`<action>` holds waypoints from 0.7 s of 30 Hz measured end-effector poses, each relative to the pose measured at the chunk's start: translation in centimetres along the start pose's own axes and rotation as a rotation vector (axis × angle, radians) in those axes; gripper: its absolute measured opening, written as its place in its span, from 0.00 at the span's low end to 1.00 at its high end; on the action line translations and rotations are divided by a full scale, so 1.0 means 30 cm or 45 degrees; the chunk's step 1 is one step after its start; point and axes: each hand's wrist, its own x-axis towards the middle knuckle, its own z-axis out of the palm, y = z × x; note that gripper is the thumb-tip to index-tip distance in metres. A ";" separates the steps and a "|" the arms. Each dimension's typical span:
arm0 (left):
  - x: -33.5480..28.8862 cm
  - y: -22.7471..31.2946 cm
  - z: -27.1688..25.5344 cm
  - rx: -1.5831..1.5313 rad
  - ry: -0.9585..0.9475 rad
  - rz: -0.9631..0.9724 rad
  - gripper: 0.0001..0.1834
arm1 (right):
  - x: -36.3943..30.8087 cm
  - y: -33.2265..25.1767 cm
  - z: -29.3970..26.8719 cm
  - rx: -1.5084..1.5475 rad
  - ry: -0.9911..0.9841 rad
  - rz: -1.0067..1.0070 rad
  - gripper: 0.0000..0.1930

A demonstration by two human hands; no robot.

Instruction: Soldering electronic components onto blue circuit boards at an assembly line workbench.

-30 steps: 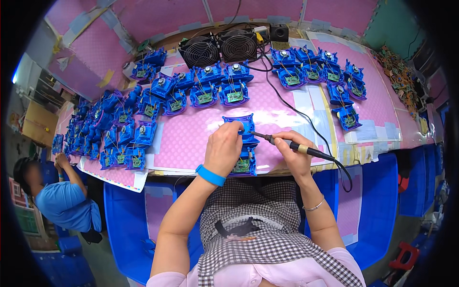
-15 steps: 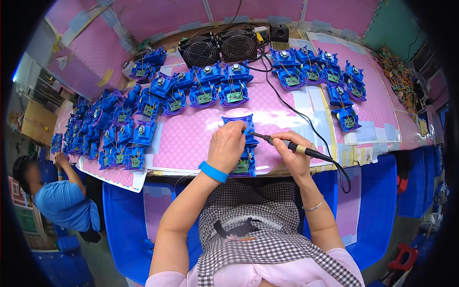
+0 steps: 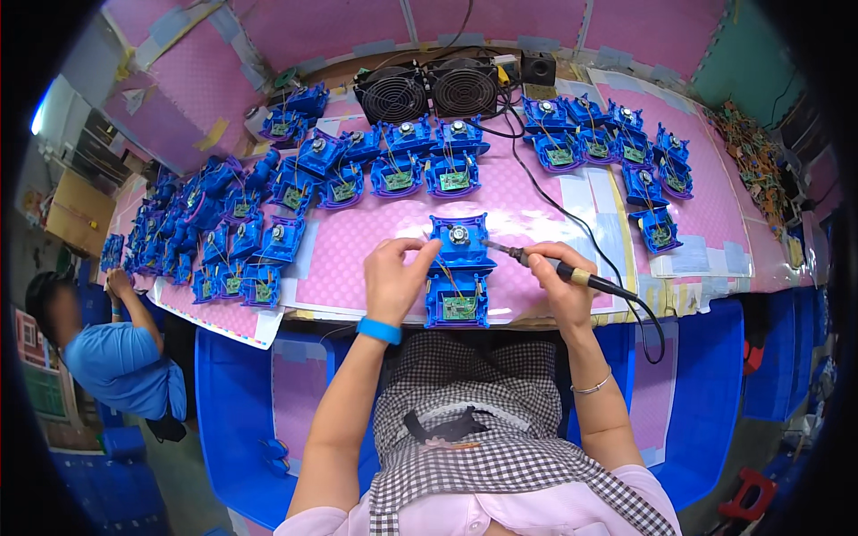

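In front of me lies a blue plastic housing with a round silver speaker [image 3: 458, 235]. Nearer to me, joined by thin wires, is a second blue half holding a green circuit board [image 3: 458, 308]. My right hand [image 3: 561, 279] grips a soldering iron [image 3: 576, 274] like a pen, its tip pointing left beside the housing's right edge. My left hand [image 3: 398, 275] is at the housing's left edge, thumb and forefinger drawn together; whatever they pinch is too small to make out. The speaker lies uncovered between both hands.
Two black fans [image 3: 465, 89] stand at the back. Similar blue assemblies [image 3: 452, 176] line the table behind, left and right. The iron's black cable [image 3: 559, 207] crosses the right side. Circuit boards with wires [image 3: 760, 161] are heaped far right. A person in blue [image 3: 121, 362] sits at left.
My left hand has drawn back leftward off the housing, uncovering the speaker. The iron's tip has moved right, away from the speaker. The view has shifted slightly.
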 end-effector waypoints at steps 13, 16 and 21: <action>0.020 0.025 0.046 0.192 0.211 0.171 0.14 | -0.013 0.004 0.013 0.013 -0.018 -0.011 0.07; 0.021 0.019 0.045 0.131 0.182 0.101 0.15 | -0.007 0.004 0.008 0.017 -0.004 -0.019 0.07; -0.009 0.066 0.005 0.131 0.128 0.011 0.13 | -0.010 0.003 -0.003 -0.015 0.012 0.030 0.07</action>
